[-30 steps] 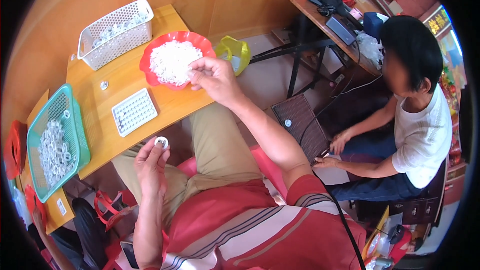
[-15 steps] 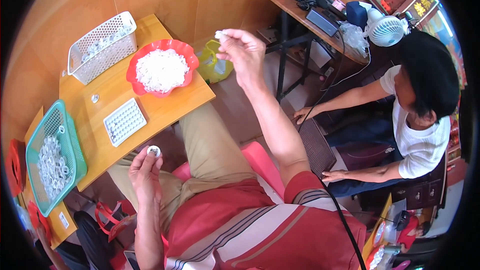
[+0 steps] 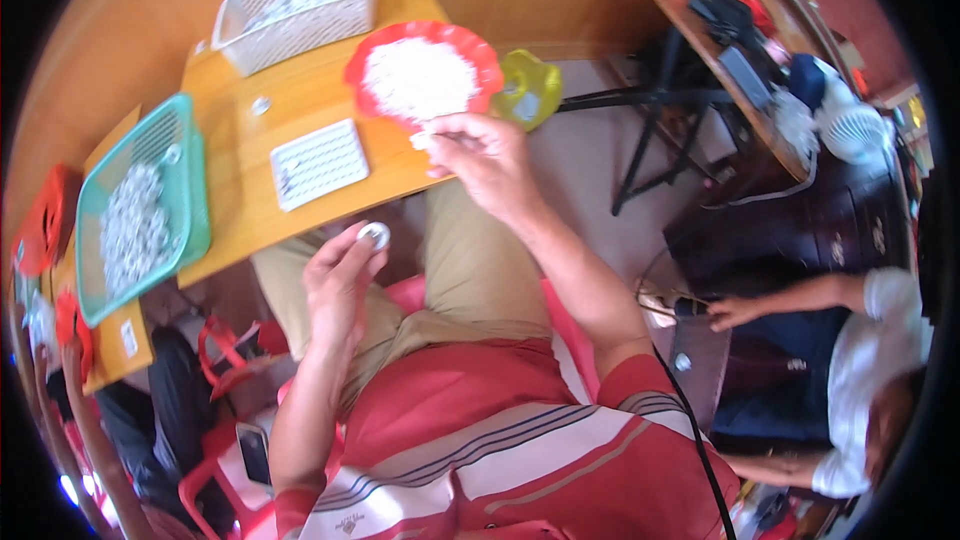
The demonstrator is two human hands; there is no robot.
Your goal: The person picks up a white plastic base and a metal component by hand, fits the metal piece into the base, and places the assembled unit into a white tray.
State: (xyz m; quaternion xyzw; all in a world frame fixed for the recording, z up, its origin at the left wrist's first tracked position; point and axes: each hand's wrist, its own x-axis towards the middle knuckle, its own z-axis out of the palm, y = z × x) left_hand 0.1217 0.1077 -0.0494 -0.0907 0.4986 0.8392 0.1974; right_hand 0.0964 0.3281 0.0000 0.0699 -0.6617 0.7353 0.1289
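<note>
My left hand (image 3: 338, 285) is closed, pinching a small round white plastic piece (image 3: 374, 236) with a dark centre just off the table's near edge. My right hand (image 3: 488, 165) pinches a small white plastic piece (image 3: 424, 138), blurred, in front of the red wavy-rimmed bowl (image 3: 489, 62). White pieces fill that bowl. A white tray (image 3: 318, 166) with rows of small dark parts lies on the wooden table (image 3: 232, 165), nearest to my left hand. One small round piece (image 3: 261, 105) lies behind the tray.
A green basket (image 3: 192, 215) of whitish pieces stands at the table's left, a white perforated basket (image 3: 300, 45) at the back. A yellow bag (image 3: 528, 90) sits beyond the right corner. A co-worker's arm (image 3: 790, 302) is at right; a cluttered table (image 3: 690, 15) stands far right.
The whole view has shifted. My right hand has come down and left, nearer my left hand, still pinching its white piece. My left hand keeps hold of the round piece.
</note>
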